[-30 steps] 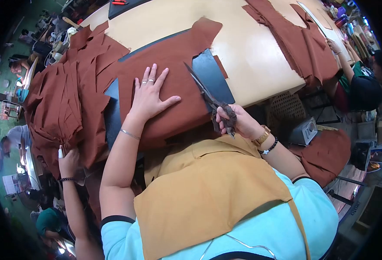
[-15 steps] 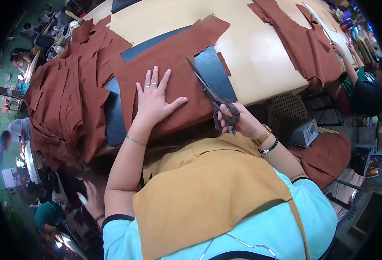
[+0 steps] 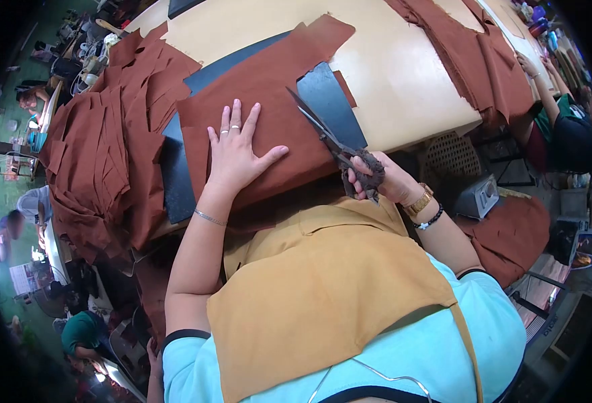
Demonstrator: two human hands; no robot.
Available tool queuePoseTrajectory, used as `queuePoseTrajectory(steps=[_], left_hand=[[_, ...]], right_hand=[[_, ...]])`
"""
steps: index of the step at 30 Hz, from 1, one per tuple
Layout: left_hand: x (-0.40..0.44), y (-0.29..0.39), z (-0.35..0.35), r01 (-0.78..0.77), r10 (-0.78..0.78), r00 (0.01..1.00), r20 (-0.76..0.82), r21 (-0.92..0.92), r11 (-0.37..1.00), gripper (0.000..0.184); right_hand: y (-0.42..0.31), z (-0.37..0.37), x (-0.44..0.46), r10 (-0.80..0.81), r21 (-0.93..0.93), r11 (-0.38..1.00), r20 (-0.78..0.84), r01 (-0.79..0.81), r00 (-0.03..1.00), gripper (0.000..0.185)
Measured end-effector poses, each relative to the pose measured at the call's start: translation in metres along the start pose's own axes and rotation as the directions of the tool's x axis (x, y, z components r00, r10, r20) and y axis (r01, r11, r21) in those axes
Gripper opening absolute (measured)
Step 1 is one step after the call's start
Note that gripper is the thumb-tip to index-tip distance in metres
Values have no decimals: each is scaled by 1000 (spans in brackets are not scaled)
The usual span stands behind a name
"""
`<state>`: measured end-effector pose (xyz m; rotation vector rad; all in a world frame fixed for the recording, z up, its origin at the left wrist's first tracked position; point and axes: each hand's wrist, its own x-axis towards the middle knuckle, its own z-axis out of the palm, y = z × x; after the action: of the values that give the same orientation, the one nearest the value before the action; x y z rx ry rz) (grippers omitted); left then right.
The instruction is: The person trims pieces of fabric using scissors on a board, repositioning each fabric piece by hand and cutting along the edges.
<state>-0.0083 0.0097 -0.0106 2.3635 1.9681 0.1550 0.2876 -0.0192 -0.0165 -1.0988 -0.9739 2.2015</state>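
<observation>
My left hand [image 3: 237,151] lies flat on a reddish-brown fabric piece [image 3: 279,114], its fingers spread. Beneath that fabric a dark blue-grey board [image 3: 336,111] shows at several sides. My right hand [image 3: 380,178] is wrapped round the handles of a pair of scissors [image 3: 333,139], which look bound with dark cloth. The long blades point up and to the left over the right part of the fabric, slightly parted. Whether they touch the cloth I cannot tell.
A heap of reddish-brown fabric pieces [image 3: 101,161] lies on the left of the pale table [image 3: 403,87]. More reddish-brown cloth [image 3: 467,64] is at the right. A co-worker's arm [image 3: 537,87] reaches in there. A perforated chair back [image 3: 453,156] stands below the table edge.
My right hand and the scissors have shifted slightly right, toward the table's edge. My left hand stays in place on the fabric. Another person's hand at lower left has mostly withdrawn.
</observation>
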Motion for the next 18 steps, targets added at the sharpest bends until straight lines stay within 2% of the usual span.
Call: queuePoseTrajectory(steps=[6, 18], left_hand=[[-3, -3, -1, -25, 25, 1000, 3, 5, 1000, 97], [-3, -2, -2, -9, 9, 1000, -4, 7, 1000, 98]], right_hand=[[-3, -5, 2, 30, -74, 997, 12, -29, 999, 35], [5, -4, -3, -13, -30, 999, -12, 12, 1000, 35]])
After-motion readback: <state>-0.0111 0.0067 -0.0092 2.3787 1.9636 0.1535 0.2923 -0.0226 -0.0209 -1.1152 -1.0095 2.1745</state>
